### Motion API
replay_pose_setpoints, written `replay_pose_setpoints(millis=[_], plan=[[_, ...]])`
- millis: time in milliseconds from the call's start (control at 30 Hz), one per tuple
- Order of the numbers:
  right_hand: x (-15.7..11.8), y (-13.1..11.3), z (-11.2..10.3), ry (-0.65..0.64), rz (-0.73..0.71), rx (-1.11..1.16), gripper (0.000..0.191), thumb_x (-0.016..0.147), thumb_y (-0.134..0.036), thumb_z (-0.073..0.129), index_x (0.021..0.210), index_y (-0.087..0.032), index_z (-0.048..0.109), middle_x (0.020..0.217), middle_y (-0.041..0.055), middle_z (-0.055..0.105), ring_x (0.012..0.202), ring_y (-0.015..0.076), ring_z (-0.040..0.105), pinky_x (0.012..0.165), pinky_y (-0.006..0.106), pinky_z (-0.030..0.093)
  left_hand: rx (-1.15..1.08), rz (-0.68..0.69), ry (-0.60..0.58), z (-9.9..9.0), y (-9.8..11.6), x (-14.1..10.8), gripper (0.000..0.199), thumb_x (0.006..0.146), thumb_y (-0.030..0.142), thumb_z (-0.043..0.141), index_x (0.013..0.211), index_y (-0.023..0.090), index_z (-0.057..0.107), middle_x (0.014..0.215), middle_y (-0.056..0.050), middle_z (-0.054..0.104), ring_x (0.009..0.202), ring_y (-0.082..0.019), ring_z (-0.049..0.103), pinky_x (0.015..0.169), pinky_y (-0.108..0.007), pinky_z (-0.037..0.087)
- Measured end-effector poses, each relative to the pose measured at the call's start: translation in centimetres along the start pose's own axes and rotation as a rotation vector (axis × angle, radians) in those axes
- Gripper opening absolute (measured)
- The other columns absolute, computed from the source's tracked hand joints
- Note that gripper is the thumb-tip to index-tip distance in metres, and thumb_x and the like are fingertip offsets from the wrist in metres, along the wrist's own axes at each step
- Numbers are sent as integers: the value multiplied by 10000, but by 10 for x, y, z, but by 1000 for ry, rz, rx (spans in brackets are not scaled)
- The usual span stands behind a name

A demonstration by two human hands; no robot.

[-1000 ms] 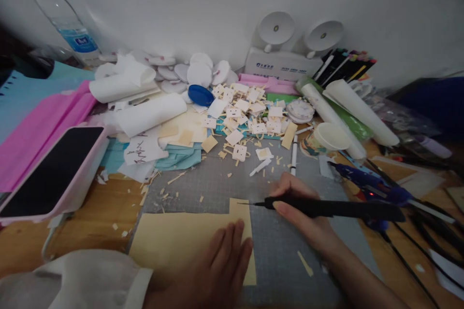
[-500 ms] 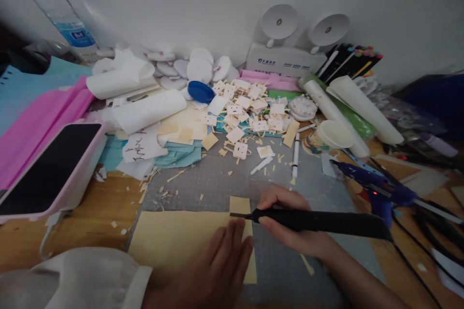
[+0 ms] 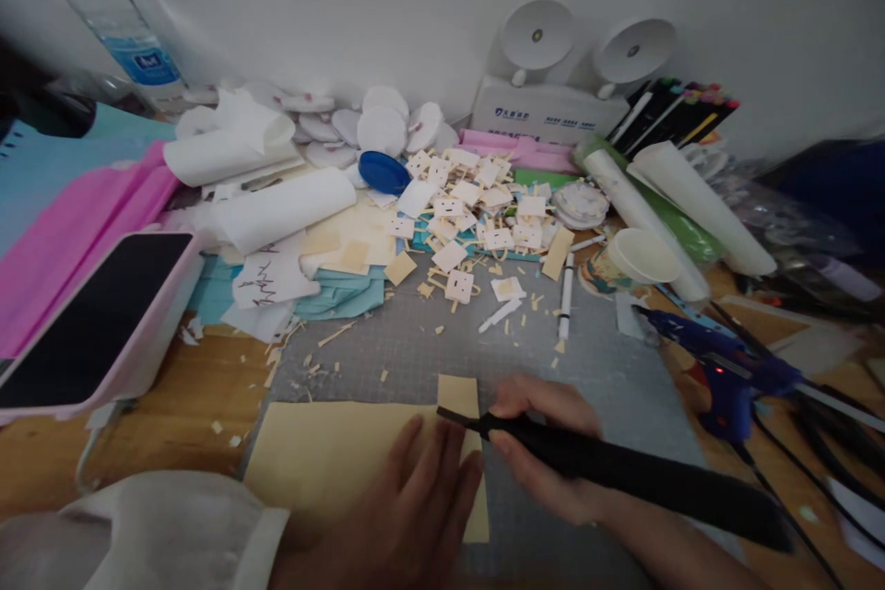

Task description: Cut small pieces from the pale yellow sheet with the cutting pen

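A sheet of cream card (image 3: 324,452) lies flat on the grey cutting mat (image 3: 407,346). My left hand (image 3: 421,489) presses on its right part, fingers stretched out and open. In my right hand (image 3: 553,452) is a black corded cutter (image 3: 636,470), gripped between thumb and fingers. Its thin flat blade points left, by my left fingertips, at the sheet's upper edge. Just above that edge is a small cream card square (image 3: 457,394); I cannot tell whether it is still joined to the sheet.
Small square card pieces with drawn faces (image 3: 459,288) are heaped at the back. On the right lie a blue glue gun (image 3: 725,369), a paper cup (image 3: 636,258) and a white pen (image 3: 565,300). A phone (image 3: 97,313) rests at left. Paper scraps litter the mat.
The cutter's handle end has swung down toward me, so the tool now slants, and my right hand has turned with it. My left hand has stayed nearly still on the sheet.
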State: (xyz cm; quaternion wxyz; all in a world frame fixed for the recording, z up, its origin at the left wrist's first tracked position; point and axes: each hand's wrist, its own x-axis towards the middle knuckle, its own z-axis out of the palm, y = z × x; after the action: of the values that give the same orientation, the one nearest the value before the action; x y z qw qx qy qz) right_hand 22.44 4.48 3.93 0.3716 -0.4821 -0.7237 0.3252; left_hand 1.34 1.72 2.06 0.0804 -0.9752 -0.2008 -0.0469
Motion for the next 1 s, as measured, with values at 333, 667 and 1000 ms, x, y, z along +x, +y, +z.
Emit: replay_pose_setpoints(millis=[333, 667, 1000], plan=[[7, -1, -5, -71, 145, 100, 136, 815, -254, 558, 702, -212, 496, 556, -43, 489, 474, 100, 451, 441, 221, 315, 8, 8, -24, -4, -3, 2, 449, 935, 319, 420, 1303, 84, 523, 1283, -184, 575, 1177, -351, 514, 982, -534, 265], [7, -5, -9, -112, 144, 74, 133, 830, -264, 543, 724, -217, 476, 544, -50, 478, 461, 99, 440, 434, 224, 310, -12, -9, -4, 4, -1, 1, 454, 933, 316, 422, 1313, 85, 515, 1274, -177, 584, 1166, -351, 518, 988, -536, 258], [9, -5, -11, -105, 199, 83, 141, 805, -267, 556, 696, -214, 484, 564, -43, 483, 488, 104, 441, 452, 221, 305, -5, -6, -11, 4, -1, 0, 468, 934, 338, 428, 1320, 87, 509, 1301, -183, 562, 1189, -353, 500, 985, -530, 269]])
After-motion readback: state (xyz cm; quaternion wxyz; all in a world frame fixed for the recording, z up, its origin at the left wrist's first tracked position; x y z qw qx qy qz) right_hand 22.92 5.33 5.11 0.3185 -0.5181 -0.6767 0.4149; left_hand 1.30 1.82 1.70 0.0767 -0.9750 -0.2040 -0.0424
